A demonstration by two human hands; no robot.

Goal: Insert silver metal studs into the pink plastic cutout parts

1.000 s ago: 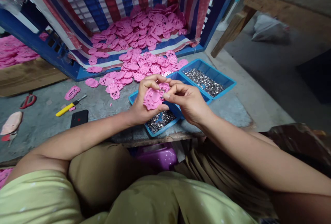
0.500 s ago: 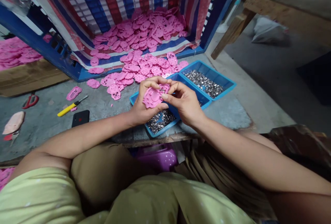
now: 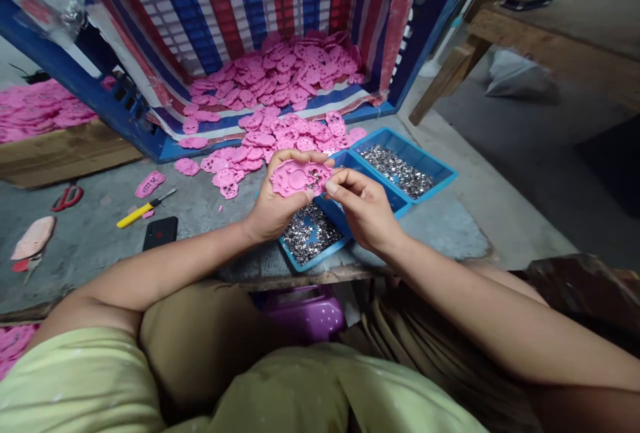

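Clamping the pink piece (image 3: 296,180) in my left hand (image 3: 273,210), mid-frame, I've tipped its moulded face flatter, open to work; my right hand (image 3: 365,212) nears its right edge, grip unclear.

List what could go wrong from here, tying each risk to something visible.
The left hand could lose its grip on the pink piece, dropping it among the metal parts nearby. The front blue tray sits close to the table edge, so a bump might spill it. The left forearm may nudge the black flat object beside it.
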